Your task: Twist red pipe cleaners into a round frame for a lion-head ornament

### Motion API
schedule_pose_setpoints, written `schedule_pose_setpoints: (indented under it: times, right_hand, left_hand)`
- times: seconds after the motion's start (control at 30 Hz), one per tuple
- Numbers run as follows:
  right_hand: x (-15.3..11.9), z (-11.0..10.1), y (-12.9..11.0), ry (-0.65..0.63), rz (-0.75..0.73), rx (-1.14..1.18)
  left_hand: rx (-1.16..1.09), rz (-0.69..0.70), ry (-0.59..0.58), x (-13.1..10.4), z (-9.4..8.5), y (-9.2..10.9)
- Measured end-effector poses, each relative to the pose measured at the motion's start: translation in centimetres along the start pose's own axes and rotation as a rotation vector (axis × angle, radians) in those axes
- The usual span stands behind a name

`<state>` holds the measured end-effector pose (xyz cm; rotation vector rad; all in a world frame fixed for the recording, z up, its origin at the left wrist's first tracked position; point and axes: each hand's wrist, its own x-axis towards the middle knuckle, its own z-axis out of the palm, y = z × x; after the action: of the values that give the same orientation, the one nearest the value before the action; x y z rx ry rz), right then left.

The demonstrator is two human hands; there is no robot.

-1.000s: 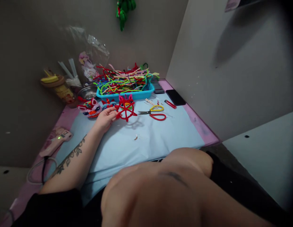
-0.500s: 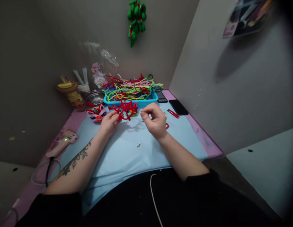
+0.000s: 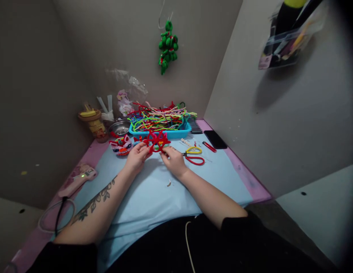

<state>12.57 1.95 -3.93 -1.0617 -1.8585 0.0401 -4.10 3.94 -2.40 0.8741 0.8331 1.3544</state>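
Observation:
Between my hands is a red pipe-cleaner star [image 3: 158, 141], held up over the blue cloth. My left hand [image 3: 137, 156] pinches its left side. With its fingertips closed, my right hand [image 3: 174, 161] grips the star's lower right edge. A colourful pipe-cleaner animal head [image 3: 121, 146] sits just left of my left hand. Behind the star lie more colourful pieces, mostly covered by it. Scissors [image 3: 194, 156] with one yellow and one red handle rest right of my right hand, their blades hidden behind it.
A blue basket [image 3: 176, 134] full of pipe cleaners stands at the back. Right of it are a black phone [image 3: 215, 139] and a red cutter [image 3: 209, 146]. A pink glue gun [image 3: 79, 181] with a cable lies left, near a metal bowl [image 3: 119, 128]. Walls enclose the table.
My right hand has come left and down from beside the star and now grips it. The scissors, mostly covered before, show more. The whole view has shifted slightly upward.

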Motion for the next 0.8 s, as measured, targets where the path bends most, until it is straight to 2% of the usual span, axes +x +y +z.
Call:
schedule_pose_setpoints:
  times: [0.2,0.43,0.63,0.7,0.8]
  right_hand:
    - [-0.2,-0.2,0.7,0.047,0.049,0.007]
    - [0.0,-0.5,0.4,0.019,0.082,0.039]
    - [-0.3,-1.5,1.1,-0.034,0.067,0.28]
    - [-0.1,-1.9,1.8,0.033,0.129,0.361]
    - [0.5,-1.9,2.8,0.12,0.362,0.479]
  left_hand:
    - [0.003,0.038,-0.017,0.4,-0.4,-0.1]
    - [0.015,0.055,-0.023,0.6,-0.8,0.0]
    - [0.058,0.055,0.02,0.5,-0.7,0.3]
    - [0.065,0.056,0.036,0.6,-0.9,0.4]
    - [0.095,0.016,0.012,0.7,-1.4,0.4]
